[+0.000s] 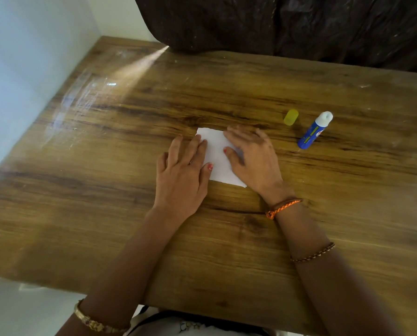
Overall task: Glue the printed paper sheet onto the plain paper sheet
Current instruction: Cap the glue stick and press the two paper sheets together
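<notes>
paper [218, 156]: white sheet lying flat on the desk [105, 190], pretty much mid-desk. Only a blank white face shows, so I honestly can't tell if that's the printed sheet, the plain one, or both stacked. Its left and right edges are under the hands; the far-left corner and the near edge poke out.

left hand [182, 175]: flat, palm down, fingers spread on the left edge of the paper, heel on the wood. No grip on anything, just pressing.

right hand [252, 158]: same deal on the paper's right side, open and flat, thumb lying across the white. A bit motion-blurred at the fingertips.

glue stick [314, 130]: blue tube with a white tip, uncapped, right of the paper and well apart from it. Label too small to read.

yellow cap [291, 116]: off the stick, sitting just left of it, beyond the paper's far right corner.

wrists: orange cord [282, 208] and a beaded band on the right arm, gold bangle [93, 322] on the left, low in the frame.

dark cover [287, 27]: crinkly dark sheeting along the far desk edge, can't make out what's under it.

open room: loads of bare wood left of the paper, out to the wall-side edge, and nearer than the paper too.
</notes>
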